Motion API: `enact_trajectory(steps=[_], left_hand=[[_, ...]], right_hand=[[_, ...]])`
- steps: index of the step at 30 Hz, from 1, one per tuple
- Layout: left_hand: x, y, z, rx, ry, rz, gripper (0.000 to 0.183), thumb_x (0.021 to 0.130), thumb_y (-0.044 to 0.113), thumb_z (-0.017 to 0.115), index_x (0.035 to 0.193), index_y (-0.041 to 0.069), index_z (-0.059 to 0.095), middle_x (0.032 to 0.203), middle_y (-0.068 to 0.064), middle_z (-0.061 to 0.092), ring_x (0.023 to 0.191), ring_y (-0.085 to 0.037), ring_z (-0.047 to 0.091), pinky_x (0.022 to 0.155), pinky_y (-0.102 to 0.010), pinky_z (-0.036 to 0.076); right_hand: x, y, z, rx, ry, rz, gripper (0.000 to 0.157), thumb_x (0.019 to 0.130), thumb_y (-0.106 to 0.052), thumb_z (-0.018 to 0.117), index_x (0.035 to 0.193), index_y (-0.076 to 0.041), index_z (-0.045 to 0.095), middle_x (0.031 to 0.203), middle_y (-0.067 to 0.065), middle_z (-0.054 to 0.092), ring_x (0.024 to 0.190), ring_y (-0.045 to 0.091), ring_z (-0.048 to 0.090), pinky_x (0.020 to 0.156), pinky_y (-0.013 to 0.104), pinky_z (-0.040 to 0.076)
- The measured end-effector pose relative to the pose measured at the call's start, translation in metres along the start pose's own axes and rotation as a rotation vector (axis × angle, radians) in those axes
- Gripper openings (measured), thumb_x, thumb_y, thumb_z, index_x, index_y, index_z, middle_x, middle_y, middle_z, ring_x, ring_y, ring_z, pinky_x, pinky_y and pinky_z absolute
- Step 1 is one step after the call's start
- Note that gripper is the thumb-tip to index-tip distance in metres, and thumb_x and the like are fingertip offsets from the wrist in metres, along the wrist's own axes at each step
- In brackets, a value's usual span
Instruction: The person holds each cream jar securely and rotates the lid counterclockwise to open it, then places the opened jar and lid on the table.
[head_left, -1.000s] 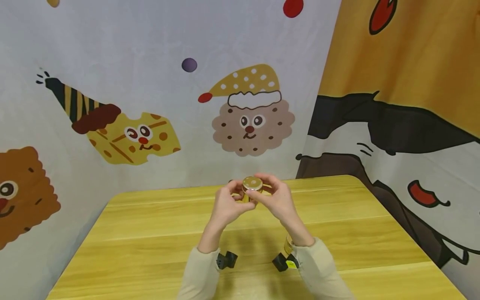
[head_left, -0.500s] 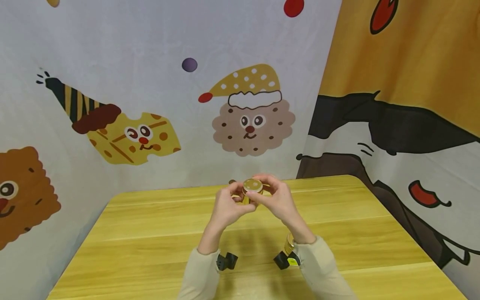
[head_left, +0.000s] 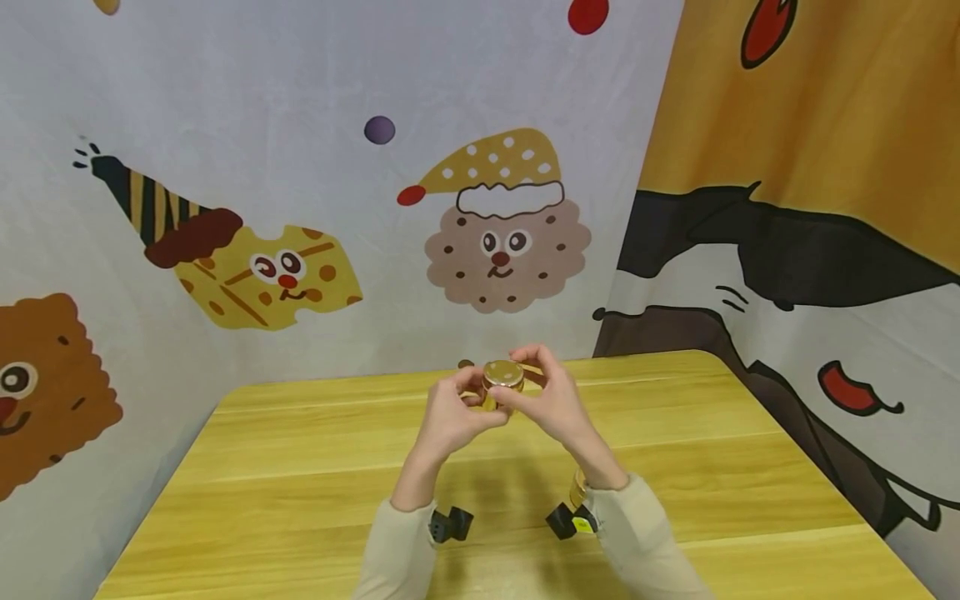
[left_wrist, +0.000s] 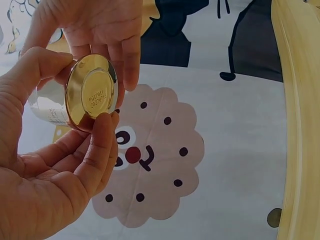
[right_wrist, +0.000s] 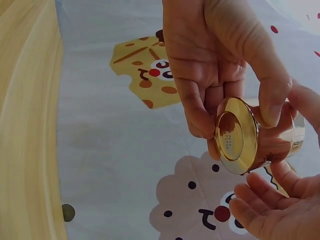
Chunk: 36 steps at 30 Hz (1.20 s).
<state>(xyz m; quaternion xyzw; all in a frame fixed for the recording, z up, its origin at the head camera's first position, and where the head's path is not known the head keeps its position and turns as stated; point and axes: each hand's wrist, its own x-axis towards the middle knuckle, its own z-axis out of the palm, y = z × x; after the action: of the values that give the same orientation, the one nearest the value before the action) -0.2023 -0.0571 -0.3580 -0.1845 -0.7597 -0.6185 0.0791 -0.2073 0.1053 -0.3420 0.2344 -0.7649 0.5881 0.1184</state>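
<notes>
A small shiny gold cosmetic jar (head_left: 503,377) is held in the air above the far part of the table, its lid facing up. My left hand (head_left: 452,414) grips the jar's lower body, thumb on one side and fingers on the other. Around the rim of the lid, the right hand (head_left: 553,402) pinches with thumb and fingertips. The left wrist view shows the gold underside (left_wrist: 95,94) with printed digits. In the right wrist view, the left hand (right_wrist: 215,55) wraps the base end while the right hand (right_wrist: 280,202) touches the upper end.
A yellow wood-grain table (head_left: 315,483) lies below both hands. Near my right cuff stands another gold object (head_left: 577,488), partly hidden by the wrist and its camera. A printed cloth (head_left: 300,100) with cartoon figures hangs behind the table.
Both hands and the jar have shifted very slightly left over the last half second. The right fingers have changed position a little on the lid rim. Both hands keep their hold.
</notes>
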Motion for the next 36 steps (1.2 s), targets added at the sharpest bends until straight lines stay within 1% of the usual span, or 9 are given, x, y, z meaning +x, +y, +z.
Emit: enact_trajectory(steps=[4, 8, 13, 18, 21, 24, 27, 31, 36], left_hand=[[-0.0003, 0.0001, 0.0001, 0.021, -0.005, 0.002, 0.035, 0.070, 0.005, 0.077, 0.104, 0.002, 0.066, 0.085, -0.006, 0.059, 0.077, -0.019, 0.049, 0.075, -0.034, 0.052], [-0.0006, 0.0004, -0.0006, 0.022, -0.007, 0.017, 0.035, 0.071, 0.006, 0.077, 0.103, 0.002, 0.066, 0.085, -0.007, 0.059, 0.075, -0.018, 0.049, 0.074, -0.034, 0.052], [0.0001, 0.0001, -0.0010, 0.014, -0.004, 0.019, 0.035, 0.069, 0.005, 0.078, 0.102, 0.000, 0.066, 0.084, -0.007, 0.060, 0.075, -0.018, 0.050, 0.074, -0.035, 0.052], [-0.0004, 0.0000, -0.0010, 0.030, -0.013, 0.011, 0.034, 0.070, 0.006, 0.077, 0.102, 0.002, 0.066, 0.086, -0.007, 0.060, 0.076, -0.018, 0.050, 0.076, -0.034, 0.052], [-0.0006, 0.0002, -0.0010, 0.044, -0.014, 0.020, 0.033, 0.070, 0.006, 0.077, 0.101, 0.003, 0.066, 0.085, -0.006, 0.060, 0.075, -0.017, 0.050, 0.075, -0.032, 0.053], [-0.0009, 0.0004, -0.0015, 0.049, -0.011, 0.031, 0.033, 0.070, 0.005, 0.076, 0.101, 0.003, 0.066, 0.083, -0.004, 0.059, 0.074, -0.017, 0.050, 0.072, -0.030, 0.052], [-0.0007, 0.0005, -0.0017, 0.053, -0.009, 0.039, 0.031, 0.070, 0.005, 0.076, 0.100, 0.004, 0.066, 0.081, -0.003, 0.058, 0.073, -0.016, 0.049, 0.070, -0.028, 0.052], [-0.0001, 0.0006, -0.0016, 0.053, -0.008, 0.043, 0.030, 0.070, 0.005, 0.075, 0.098, 0.004, 0.066, 0.080, -0.003, 0.058, 0.073, -0.016, 0.049, 0.070, -0.027, 0.052], [-0.0012, 0.0002, -0.0018, 0.046, -0.015, 0.037, 0.031, 0.070, 0.005, 0.076, 0.100, 0.003, 0.066, 0.082, -0.004, 0.059, 0.074, -0.016, 0.050, 0.071, -0.029, 0.052]], right_hand=[[-0.0002, -0.0004, -0.0008, 0.008, 0.017, -0.002, 0.035, 0.076, -0.002, 0.076, 0.105, 0.002, 0.056, 0.120, 0.017, 0.052, 0.116, 0.031, 0.046, 0.100, 0.050, 0.037], [0.0011, 0.0058, -0.0050, 0.042, -0.040, -0.048, 0.033, 0.080, -0.002, 0.072, 0.111, 0.002, 0.061, 0.122, 0.016, 0.051, 0.118, 0.029, 0.044, 0.099, 0.049, 0.038], [0.0008, 0.0060, -0.0070, 0.039, -0.103, -0.084, 0.040, 0.084, -0.001, 0.065, 0.122, 0.005, 0.056, 0.126, 0.019, 0.049, 0.119, 0.032, 0.043, 0.098, 0.050, 0.039], [0.0013, 0.0059, -0.0030, -0.017, -0.047, -0.020, 0.043, 0.081, -0.008, 0.071, 0.120, 0.000, 0.054, 0.125, 0.014, 0.052, 0.118, 0.029, 0.045, 0.099, 0.051, 0.037], [0.0021, 0.0070, -0.0014, -0.011, -0.016, -0.019, 0.036, 0.079, -0.007, 0.073, 0.109, 0.000, 0.055, 0.122, 0.015, 0.053, 0.118, 0.029, 0.045, 0.098, 0.053, 0.036], [0.0022, 0.0070, -0.0020, -0.006, -0.019, -0.036, 0.031, 0.079, -0.005, 0.073, 0.107, -0.001, 0.059, 0.121, 0.015, 0.053, 0.117, 0.028, 0.045, 0.097, 0.053, 0.037], [0.0021, 0.0062, -0.0037, 0.003, -0.059, -0.063, 0.032, 0.082, -0.004, 0.069, 0.113, -0.001, 0.061, 0.122, 0.016, 0.052, 0.115, 0.028, 0.046, 0.095, 0.051, 0.040], [0.0015, 0.0059, -0.0048, 0.021, -0.117, -0.094, 0.039, 0.086, -0.006, 0.062, 0.124, 0.001, 0.056, 0.126, 0.018, 0.050, 0.115, 0.030, 0.045, 0.094, 0.050, 0.040], [-0.0004, 0.0067, -0.0042, 0.005, -0.082, -0.043, 0.049, 0.084, -0.013, 0.067, 0.129, -0.002, 0.050, 0.131, 0.015, 0.048, 0.122, 0.031, 0.041, 0.098, 0.054, 0.034]])
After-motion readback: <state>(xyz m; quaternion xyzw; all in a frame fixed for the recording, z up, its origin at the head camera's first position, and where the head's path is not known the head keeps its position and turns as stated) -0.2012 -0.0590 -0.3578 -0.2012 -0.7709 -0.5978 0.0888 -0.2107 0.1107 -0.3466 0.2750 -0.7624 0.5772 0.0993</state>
